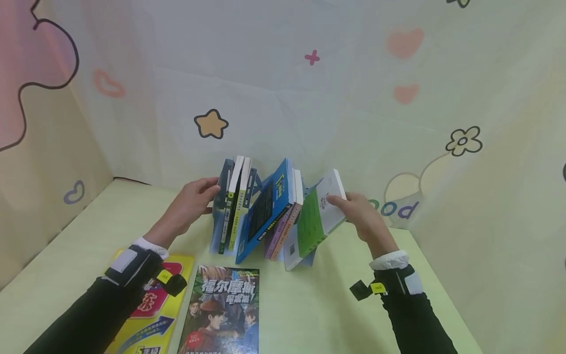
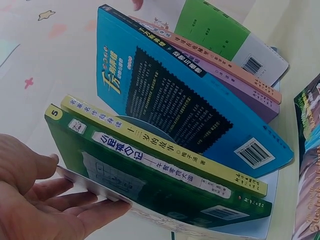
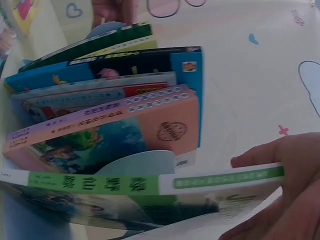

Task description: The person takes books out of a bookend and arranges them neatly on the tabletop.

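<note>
A row of books leans in a light blue book rack (image 3: 135, 162) with upright dividers. At its left end my left hand (image 1: 187, 209) touches the outer side, fingers fairly straight, thumb at the edge. Beside it stand a green-spined book (image 2: 165, 175) and a yellow-spined book (image 2: 195, 157). A blue book (image 1: 269, 209) slants in the middle, next to purple (image 2: 250, 90) and orange (image 3: 165, 127) books. My right hand (image 1: 364, 216) pinches the upper end of a green-and-white book (image 1: 316, 211), which tilts right at the row's right end.
A yellow book (image 1: 181, 275) lies flat at the front left, partly under my left forearm. Next to it lies a comic-style book (image 1: 223, 309). Behind the pale table (image 1: 353, 305) hangs a patterned cloth (image 1: 265, 73).
</note>
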Motion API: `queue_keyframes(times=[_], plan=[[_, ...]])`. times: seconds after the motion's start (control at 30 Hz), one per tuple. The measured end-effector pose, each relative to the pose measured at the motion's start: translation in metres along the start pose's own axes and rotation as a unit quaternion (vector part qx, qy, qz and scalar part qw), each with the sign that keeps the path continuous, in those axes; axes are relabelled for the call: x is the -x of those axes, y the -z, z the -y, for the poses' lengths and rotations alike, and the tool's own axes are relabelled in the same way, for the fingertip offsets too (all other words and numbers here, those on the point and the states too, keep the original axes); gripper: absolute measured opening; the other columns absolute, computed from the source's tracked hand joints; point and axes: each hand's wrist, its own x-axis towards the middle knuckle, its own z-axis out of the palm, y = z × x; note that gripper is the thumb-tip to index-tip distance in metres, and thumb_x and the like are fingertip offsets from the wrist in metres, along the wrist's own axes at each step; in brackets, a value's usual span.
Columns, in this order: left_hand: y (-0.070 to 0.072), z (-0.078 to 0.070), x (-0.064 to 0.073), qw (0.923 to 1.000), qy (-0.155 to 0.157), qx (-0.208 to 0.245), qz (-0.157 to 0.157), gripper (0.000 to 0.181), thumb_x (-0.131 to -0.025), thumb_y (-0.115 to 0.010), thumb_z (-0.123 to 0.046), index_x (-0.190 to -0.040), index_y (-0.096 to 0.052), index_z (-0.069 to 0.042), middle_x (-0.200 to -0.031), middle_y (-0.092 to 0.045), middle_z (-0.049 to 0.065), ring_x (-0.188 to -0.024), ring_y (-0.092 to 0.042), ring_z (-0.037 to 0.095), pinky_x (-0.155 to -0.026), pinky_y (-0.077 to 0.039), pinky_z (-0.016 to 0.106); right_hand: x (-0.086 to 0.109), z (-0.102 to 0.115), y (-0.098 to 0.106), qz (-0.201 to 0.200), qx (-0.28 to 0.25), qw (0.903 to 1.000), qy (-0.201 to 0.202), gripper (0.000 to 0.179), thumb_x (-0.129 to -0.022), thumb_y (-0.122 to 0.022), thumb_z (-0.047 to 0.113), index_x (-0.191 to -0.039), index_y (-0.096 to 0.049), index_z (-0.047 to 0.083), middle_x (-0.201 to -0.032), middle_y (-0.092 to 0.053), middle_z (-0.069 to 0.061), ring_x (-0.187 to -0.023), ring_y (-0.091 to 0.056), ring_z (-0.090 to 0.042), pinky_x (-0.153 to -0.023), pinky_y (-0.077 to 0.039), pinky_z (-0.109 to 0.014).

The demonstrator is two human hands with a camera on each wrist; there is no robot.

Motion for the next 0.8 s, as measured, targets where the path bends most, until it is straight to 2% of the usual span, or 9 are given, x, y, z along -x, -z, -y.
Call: queue_keyframes(times=[0.13, 0.33, 0.57, 0.8], plan=[[-0.001, -0.001, 0.0, 1.0, 0.004, -0.003, -0.001, 0.054, -0.113, -0.045, -0.023, -0.161, -0.032, -0.002, -0.159, -0.041, 0.022, -0.14, -0.046, 0.043, -0.106, -0.047, 0.055, -0.002, -0.004, -0.004, 0.013, -0.017, 0.9998, 0.006, 0.054, -0.108, -0.051, 0.028, -0.15, -0.045, -0.005, -0.141, -0.056, -0.027, -0.128, -0.057, -0.044, -0.115, -0.033, -0.062], [-0.001, -0.001, 0.0, 1.0, 0.007, -0.006, -0.001, 0.054, -0.113, -0.044, -0.022, -0.161, -0.031, -0.002, -0.159, -0.04, 0.023, -0.14, -0.046, 0.044, -0.106, -0.046, 0.055, 0.0, -0.006, -0.004, 0.026, -0.038, 0.9988, 0.019, 0.052, -0.107, -0.045, 0.018, -0.151, -0.041, -0.01, -0.146, -0.05, -0.029, -0.132, -0.052, -0.046, -0.115, -0.035, -0.06], [-0.002, 0.0, 0.0, 1.0, 0.005, -0.005, -0.003, 0.054, -0.113, -0.044, -0.022, -0.161, -0.031, -0.002, -0.159, -0.041, 0.023, -0.14, -0.045, 0.045, -0.106, -0.046, 0.055, 0.007, -0.011, -0.005, 0.035, -0.045, 0.9981, 0.022, 0.049, -0.107, -0.045, 0.016, -0.149, -0.043, -0.009, -0.146, -0.051, -0.028, -0.133, -0.051, -0.045, -0.116, -0.033, -0.06], [-0.002, -0.001, 0.001, 1.0, 0.004, -0.008, -0.003, 0.053, -0.113, -0.043, -0.022, -0.161, -0.031, -0.001, -0.158, -0.041, 0.023, -0.141, -0.045, 0.045, -0.106, -0.046, 0.055, 0.023, -0.014, -0.006, 0.043, -0.055, 0.9967, 0.042, 0.049, -0.108, -0.043, 0.017, -0.15, -0.041, -0.009, -0.144, -0.05, -0.029, -0.131, -0.052, -0.046, -0.115, -0.033, -0.062]])
